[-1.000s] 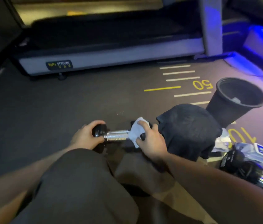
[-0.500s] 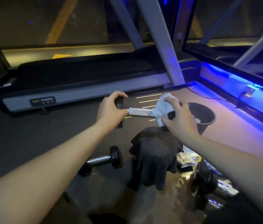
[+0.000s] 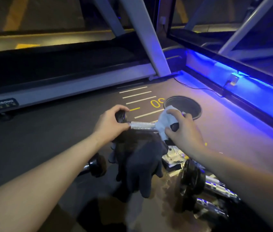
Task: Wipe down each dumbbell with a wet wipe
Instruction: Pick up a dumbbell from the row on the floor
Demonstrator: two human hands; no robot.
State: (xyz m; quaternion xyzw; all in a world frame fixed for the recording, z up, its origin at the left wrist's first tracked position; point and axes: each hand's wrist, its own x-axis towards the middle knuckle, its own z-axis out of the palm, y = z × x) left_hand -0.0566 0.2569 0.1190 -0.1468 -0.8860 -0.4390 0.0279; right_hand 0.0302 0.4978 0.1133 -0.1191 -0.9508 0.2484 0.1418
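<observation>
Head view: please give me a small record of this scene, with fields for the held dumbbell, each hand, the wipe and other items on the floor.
held dumbbell: small dumbbell, chrome handle, held level above the floor
left hand: left hand grips its left end
right hand: right hand presses the wet wipe around its right end
bin: black waste bin beyond the hands
floor: another small dumbbell; larger dumbbells

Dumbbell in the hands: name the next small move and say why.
Probably slide the wet wipe leftward along the bare chrome handle. The right hand has the wipe bunched over the right end, while the left hand steadies the other end of the dumbbell.
</observation>
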